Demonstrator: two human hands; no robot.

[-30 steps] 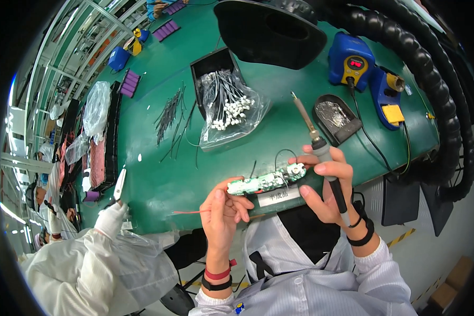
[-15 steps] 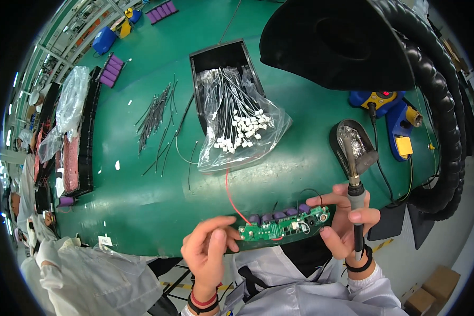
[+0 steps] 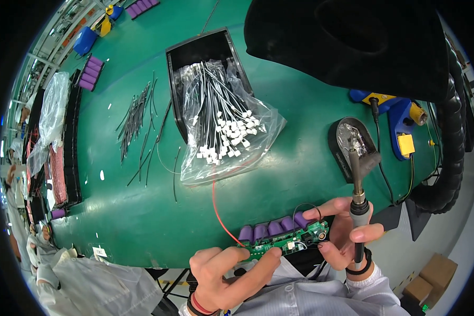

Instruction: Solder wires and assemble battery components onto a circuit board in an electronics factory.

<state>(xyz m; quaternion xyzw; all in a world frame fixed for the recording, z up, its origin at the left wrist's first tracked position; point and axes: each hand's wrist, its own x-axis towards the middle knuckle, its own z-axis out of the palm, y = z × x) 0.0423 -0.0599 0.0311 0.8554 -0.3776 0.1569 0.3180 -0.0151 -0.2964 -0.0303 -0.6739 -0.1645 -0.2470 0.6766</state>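
A green circuit board (image 3: 313,235) is attached along a row of purple battery cells (image 3: 275,228), held near the table's front edge. My left hand (image 3: 229,276) grips the left end of the board between thumb and fingers. The fingers of my right hand (image 3: 345,234) steady the right end of the pack. That same hand also holds a soldering iron (image 3: 359,208), its metal barrel upward. From the board's left end a red wire (image 3: 216,205) runs up toward the bag. A thin black wire (image 3: 306,205) arches over the cells at the right.
Behind is a black bin (image 3: 175,79) with a clear bag (image 3: 268,134) of white-connector cables. Loose black wires (image 3: 136,118) lie left of it. To the right are a tip-cleaner tray (image 3: 338,152) and a blue iron stand (image 3: 397,126). A black fume hood (image 3: 342,47) overhangs the table.
My left hand has moved right and closed onto the board's left end. The pack has tilted, showing more of the purple cells. The view has shifted slightly.
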